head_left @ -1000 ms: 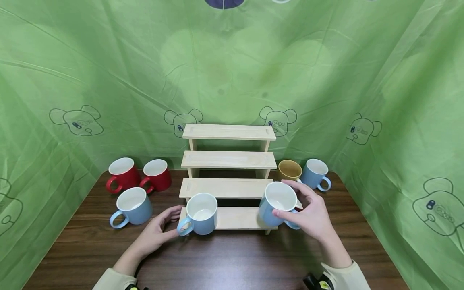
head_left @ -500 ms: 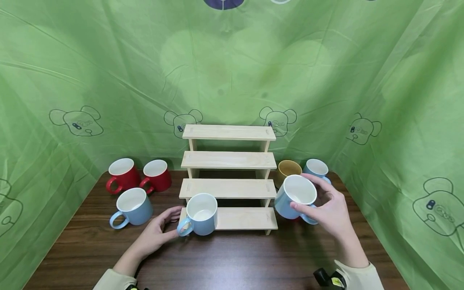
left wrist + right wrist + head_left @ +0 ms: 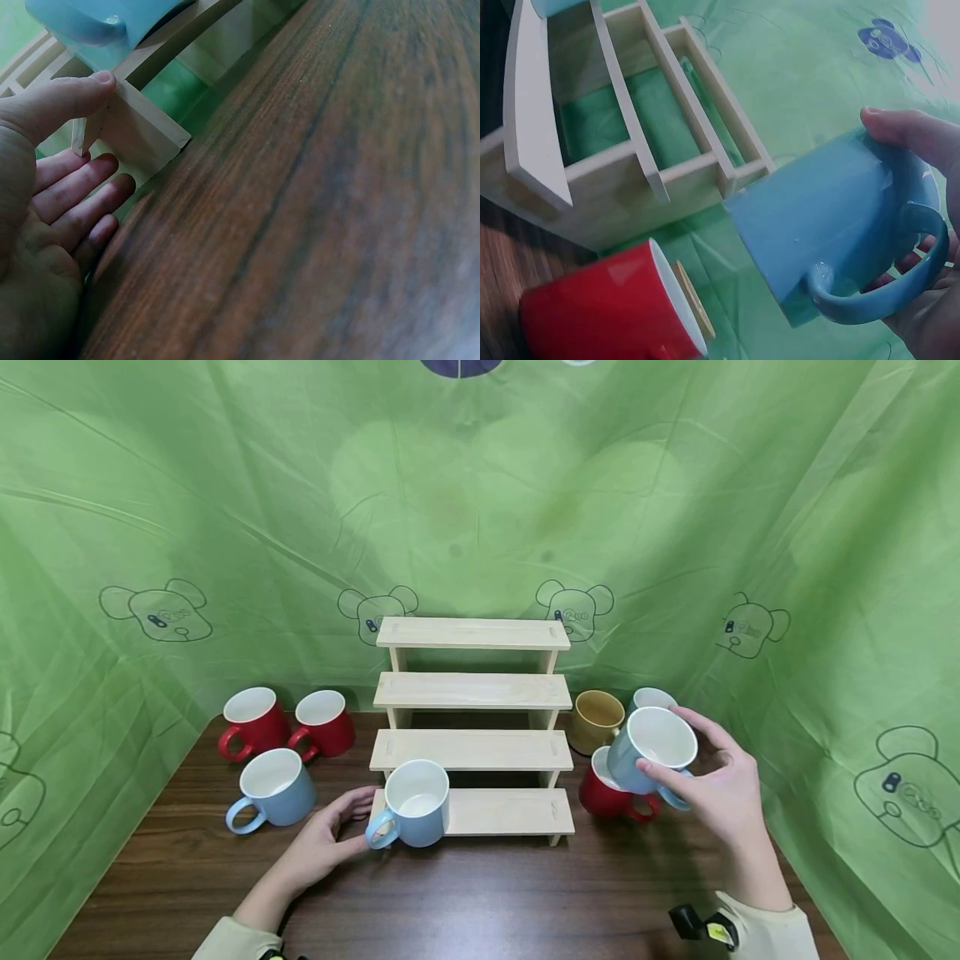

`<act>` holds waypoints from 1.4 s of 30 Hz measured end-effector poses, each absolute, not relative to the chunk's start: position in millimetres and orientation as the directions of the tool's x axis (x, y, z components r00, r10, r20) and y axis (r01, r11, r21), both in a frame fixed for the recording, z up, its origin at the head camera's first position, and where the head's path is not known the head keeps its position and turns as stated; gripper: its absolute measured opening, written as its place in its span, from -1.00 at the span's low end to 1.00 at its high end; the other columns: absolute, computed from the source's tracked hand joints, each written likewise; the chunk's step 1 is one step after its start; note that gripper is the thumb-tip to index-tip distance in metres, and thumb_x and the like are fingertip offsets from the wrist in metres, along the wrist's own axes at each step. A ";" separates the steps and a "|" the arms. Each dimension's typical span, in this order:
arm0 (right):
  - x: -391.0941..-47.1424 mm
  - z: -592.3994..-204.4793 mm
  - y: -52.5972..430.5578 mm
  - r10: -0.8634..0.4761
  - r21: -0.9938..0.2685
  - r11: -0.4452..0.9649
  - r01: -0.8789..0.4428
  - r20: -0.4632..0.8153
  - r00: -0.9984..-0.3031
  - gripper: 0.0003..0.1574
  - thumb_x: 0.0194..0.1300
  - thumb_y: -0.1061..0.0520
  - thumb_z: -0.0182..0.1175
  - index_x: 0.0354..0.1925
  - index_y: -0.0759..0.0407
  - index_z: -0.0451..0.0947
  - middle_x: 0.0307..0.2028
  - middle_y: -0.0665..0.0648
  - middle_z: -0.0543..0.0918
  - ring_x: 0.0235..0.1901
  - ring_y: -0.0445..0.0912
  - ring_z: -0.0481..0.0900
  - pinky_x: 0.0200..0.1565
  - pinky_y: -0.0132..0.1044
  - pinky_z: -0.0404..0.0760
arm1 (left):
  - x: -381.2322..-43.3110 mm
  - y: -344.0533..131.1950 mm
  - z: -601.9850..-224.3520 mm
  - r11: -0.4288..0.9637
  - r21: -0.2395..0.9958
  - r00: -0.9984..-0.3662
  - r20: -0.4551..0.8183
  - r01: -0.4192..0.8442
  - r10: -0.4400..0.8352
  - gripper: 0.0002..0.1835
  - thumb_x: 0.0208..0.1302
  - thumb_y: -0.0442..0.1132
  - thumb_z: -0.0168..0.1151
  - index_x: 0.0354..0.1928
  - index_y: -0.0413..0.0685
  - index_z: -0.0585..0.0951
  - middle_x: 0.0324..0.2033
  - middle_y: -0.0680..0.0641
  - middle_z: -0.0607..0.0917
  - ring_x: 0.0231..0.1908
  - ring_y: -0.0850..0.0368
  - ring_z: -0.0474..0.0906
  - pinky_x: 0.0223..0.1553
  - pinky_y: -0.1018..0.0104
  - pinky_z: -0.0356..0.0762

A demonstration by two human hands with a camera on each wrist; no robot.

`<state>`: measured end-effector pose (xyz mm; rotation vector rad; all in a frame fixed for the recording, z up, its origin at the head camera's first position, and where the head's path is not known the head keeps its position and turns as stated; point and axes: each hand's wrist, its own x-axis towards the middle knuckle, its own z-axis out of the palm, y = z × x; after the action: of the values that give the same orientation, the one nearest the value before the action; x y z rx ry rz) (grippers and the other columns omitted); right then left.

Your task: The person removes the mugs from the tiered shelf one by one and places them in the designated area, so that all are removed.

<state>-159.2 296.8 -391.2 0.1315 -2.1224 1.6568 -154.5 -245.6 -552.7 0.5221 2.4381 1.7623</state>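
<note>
My right hand point(image 3: 723, 789) grips a light blue mug point(image 3: 636, 762) with a white inside, raised off the table to the right of the stepped wooden shelf point(image 3: 510, 812). In the right wrist view, the blue mug point(image 3: 821, 225) is tilted, its handle towards the palm. Below it a red mug point(image 3: 600, 795) stands partly covered. My left hand point(image 3: 326, 837) holds the left end of the lowest step, thumb at the front corner and fingers at the back corner. On that step stands another light blue mug point(image 3: 422, 810), its handle close to the thumb.
A yellow mug point(image 3: 596, 727) and a further blue mug point(image 3: 651, 697), mostly hidden, stand at the back right. On the left are two red mugs point(image 3: 258, 727) point(image 3: 326, 727) and one blue mug point(image 3: 281, 789). A green curtain point(image 3: 480, 527) surrounds the brown table point(image 3: 450, 910).
My right hand has carried the blue mug from the right end of the lowest step to the right and back, uncovering part of the red mug. The left hand stays put.
</note>
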 end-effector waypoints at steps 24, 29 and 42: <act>-185.8 -428.7 363.2 0.324 -0.908 0.393 -0.147 0.286 -0.902 -0.01 0.07 0.35 0.70 0.46 0.15 0.59 0.05 -0.23 0.75 -0.06 -0.33 0.71 -0.09 -0.62 0.61 | -153.9 -245.2 -550.8 0.267 0.934 -0.933 0.144 0.238 0.330 -0.28 0.42 -0.30 0.50 0.55 -0.16 0.45 0.33 -0.18 0.68 0.31 0.10 0.61 0.32 0.51 0.44; -190.5 -438.9 372.7 0.324 -0.909 0.398 -0.126 0.268 -0.907 -0.01 0.10 0.33 0.70 0.47 0.13 0.58 0.05 -0.25 0.74 -0.08 -0.34 0.70 -0.11 -0.61 0.61 | -154.8 -245.4 -551.6 0.263 0.934 -0.930 0.145 0.241 0.337 -0.28 0.42 -0.31 0.50 0.55 -0.16 0.44 0.34 -0.18 0.67 0.32 0.09 0.60 0.33 0.51 0.44; -196.4 -461.7 387.0 0.304 -0.900 0.429 -0.080 0.227 -0.925 -0.02 0.15 0.24 0.70 0.49 0.13 0.55 -0.03 -0.30 0.72 -0.12 -0.36 0.66 -0.16 -0.60 0.62 | -154.0 -245.4 -552.1 0.272 0.935 -0.935 0.132 0.228 0.328 -0.28 0.43 -0.30 0.49 0.55 -0.23 0.43 0.33 -0.17 0.68 0.34 -0.01 0.60 0.33 0.50 0.43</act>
<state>-196.4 387.0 -461.7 -0.1910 -2.3317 1.4971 -154.0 -245.4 -552.1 0.5336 2.4349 1.7650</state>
